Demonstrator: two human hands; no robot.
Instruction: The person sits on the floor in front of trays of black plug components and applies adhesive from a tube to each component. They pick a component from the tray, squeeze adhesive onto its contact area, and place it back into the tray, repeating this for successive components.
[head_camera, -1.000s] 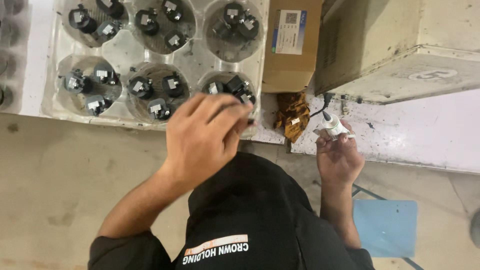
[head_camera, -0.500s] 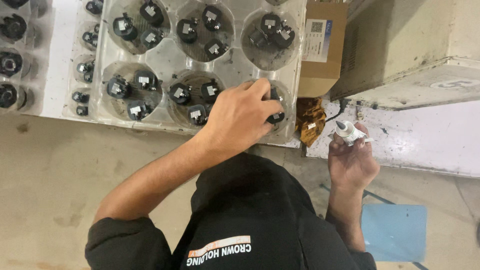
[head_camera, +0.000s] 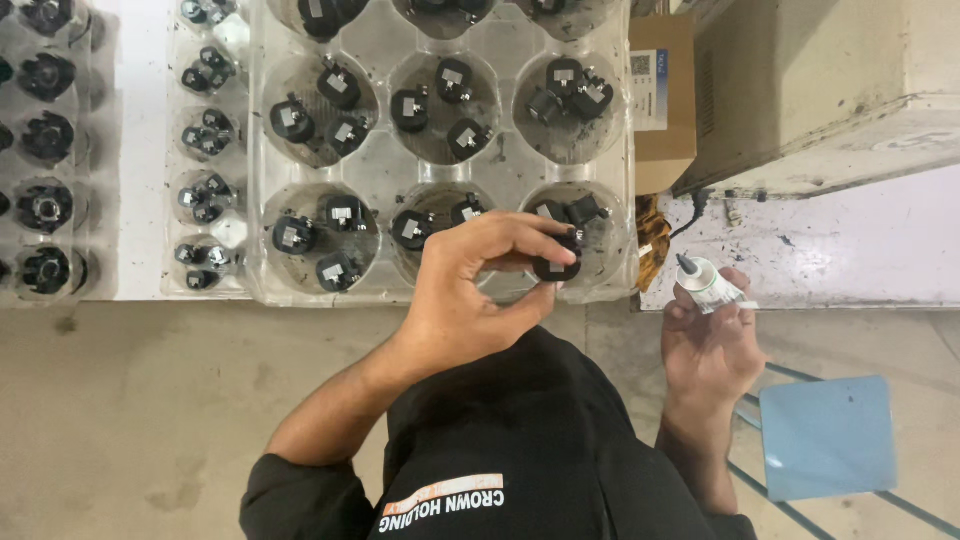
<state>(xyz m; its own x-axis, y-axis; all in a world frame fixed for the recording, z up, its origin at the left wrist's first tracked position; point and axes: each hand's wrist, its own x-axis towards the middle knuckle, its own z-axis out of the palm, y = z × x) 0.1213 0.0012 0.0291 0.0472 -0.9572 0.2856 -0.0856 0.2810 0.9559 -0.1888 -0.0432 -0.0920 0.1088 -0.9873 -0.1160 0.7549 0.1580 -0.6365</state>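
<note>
pinching a black part (head_camera: 556, 266) in left hand (head_camera: 470, 290) over clear tray (head_camera: 380, 170); right hand (head_camera: 712, 345) grasps a small tube (head_camera: 708, 285). keep nozzle steady, part level.

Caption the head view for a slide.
Left hand pinches a small black part over a clear tray; right hand holds a tube.

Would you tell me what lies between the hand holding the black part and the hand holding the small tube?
In the head view, between the left hand and the right hand: the clear tray's edge, a brownish rag and bare bench.
</note>
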